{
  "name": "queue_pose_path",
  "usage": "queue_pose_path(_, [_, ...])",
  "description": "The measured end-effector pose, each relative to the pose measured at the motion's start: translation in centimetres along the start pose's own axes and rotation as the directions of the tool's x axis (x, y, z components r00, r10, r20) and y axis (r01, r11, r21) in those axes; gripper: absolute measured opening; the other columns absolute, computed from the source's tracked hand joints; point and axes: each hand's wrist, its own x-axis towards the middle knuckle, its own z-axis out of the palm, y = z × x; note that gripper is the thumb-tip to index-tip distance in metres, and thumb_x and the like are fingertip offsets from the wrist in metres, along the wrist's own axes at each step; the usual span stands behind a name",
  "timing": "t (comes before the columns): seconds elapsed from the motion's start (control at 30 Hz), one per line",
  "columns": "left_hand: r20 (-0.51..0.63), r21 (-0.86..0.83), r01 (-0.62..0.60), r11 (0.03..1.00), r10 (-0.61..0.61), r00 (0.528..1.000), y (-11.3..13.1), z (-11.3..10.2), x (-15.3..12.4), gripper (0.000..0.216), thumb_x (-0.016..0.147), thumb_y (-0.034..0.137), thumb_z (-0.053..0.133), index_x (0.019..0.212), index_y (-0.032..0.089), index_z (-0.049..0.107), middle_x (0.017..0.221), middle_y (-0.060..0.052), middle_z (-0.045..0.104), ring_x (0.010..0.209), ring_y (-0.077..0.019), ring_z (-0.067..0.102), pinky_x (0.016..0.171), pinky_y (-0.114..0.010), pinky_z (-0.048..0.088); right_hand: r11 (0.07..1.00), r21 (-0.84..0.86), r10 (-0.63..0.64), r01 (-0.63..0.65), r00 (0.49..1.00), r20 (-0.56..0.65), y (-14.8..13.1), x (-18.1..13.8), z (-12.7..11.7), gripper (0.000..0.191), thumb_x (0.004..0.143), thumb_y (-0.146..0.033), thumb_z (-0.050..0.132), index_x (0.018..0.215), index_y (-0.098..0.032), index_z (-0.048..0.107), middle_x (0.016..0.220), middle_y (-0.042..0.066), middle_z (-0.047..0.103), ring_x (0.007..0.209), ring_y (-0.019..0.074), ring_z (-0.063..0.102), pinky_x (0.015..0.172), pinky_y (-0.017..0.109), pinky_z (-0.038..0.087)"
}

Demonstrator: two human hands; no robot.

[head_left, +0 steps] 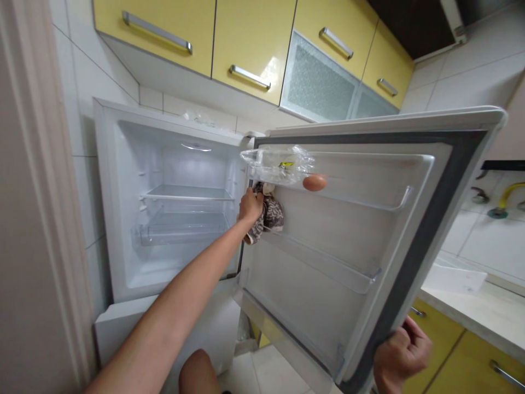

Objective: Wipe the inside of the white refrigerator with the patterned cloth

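A fridge door stands wide open, swung to the right. My left hand reaches to its hinge side and is closed on a brown-and-white patterned cloth, which is bunched against the inner door between the upper and middle racks. At the door's lower right edge, my right hand has its fingers curled round the outer edge. Just above the cloth, the upper door rack holds a brown egg and a clear plastic bag with a small yellow-green mark.
The fridge interior shows glass shelves and a lit back wall. Yellow cabinets hang overhead. A counter with a white box lies right, beyond the door. My knee shows at the bottom.
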Motion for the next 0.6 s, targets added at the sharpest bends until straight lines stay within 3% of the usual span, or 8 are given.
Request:
queue_pose_path(0.17, [-0.043, -0.167, 0.086, 0.982, -0.094, 0.995, 1.2, 0.1, -0.4, 0.043, 0.101, 0.021, 0.035, 0.139, 0.009, 0.05, 0.135, -0.025, 0.067, 0.128, -0.033, 0.064, 0.102, -0.04, 0.049, 1.0, 0.005, 0.025, -0.025, 1.0, 0.015, -0.3, -0.2, -0.1, 0.034, 0.072, -0.038, 0.052, 0.096, -0.018, 0.068, 0.094, 0.008, 0.062, 0.092, 0.0307, 0.06, 0.09, 0.047, 0.046])
queue_pose_path(0.27, [0.006, -0.264, 0.025, 0.964, -0.024, 1.0, 2.9, 0.5, -2.2, 0.04, 0.1, 0.022, 0.041, 0.137, 0.014, 0.054, 0.135, -0.017, 0.069, 0.127, -0.0268, 0.066, 0.102, -0.032, 0.049, 0.999, -0.019, 0.042, -0.041, 0.999, 0.013, -0.5, -0.2, -0.1, 0.035, 0.073, -0.037, 0.052, 0.097, -0.019, 0.069, 0.094, 0.008, 0.062, 0.094, 0.0307, 0.06, 0.091, 0.047, 0.046])
queue_pose_path(0.43, [0.145, -0.368, -0.015, 0.93, 0.073, 0.987, 7.4, 1.3, -6.7, 0.039, 0.098, 0.034, 0.052, 0.13, 0.012, 0.055, 0.124, -0.019, 0.073, 0.12, -0.0317, 0.069, 0.097, -0.035, 0.051, 0.999, -0.027, 0.036, -0.036, 0.999, 0.025, -0.6, -0.3, -0.1, 0.034, 0.073, -0.035, 0.052, 0.097, -0.017, 0.069, 0.095, 0.008, 0.062, 0.093, 0.0304, 0.059, 0.092, 0.048, 0.046])
queue_pose_path(0.53, [0.25, -0.431, -0.002, 0.903, 0.122, 0.961, 10.0, 1.4, -9.5, 0.04, 0.098, 0.034, 0.049, 0.129, 0.01, 0.051, 0.122, -0.023, 0.072, 0.118, -0.0351, 0.068, 0.099, -0.04, 0.05, 0.999, -0.014, 0.041, -0.04, 0.999, 0.028, -0.4, -0.3, -0.2, 0.037, 0.073, -0.038, 0.052, 0.099, -0.017, 0.069, 0.096, 0.008, 0.062, 0.095, 0.0305, 0.059, 0.096, 0.048, 0.045])
queue_pose_path(0.6, [0.321, -0.489, -0.048, 0.871, 0.231, 0.918, 11.3, 1.6, -11.2, 0.038, 0.095, 0.037, 0.05, 0.125, 0.013, 0.052, 0.116, -0.02, 0.072, 0.111, -0.0342, 0.068, 0.095, -0.041, 0.051, 0.999, -0.003, 0.043, -0.043, 0.999, 0.023, -0.3, -0.3, -0.2, 0.038, 0.074, -0.04, 0.052, 0.099, -0.017, 0.068, 0.098, 0.008, 0.062, 0.098, 0.0308, 0.059, 0.098, 0.048, 0.045])
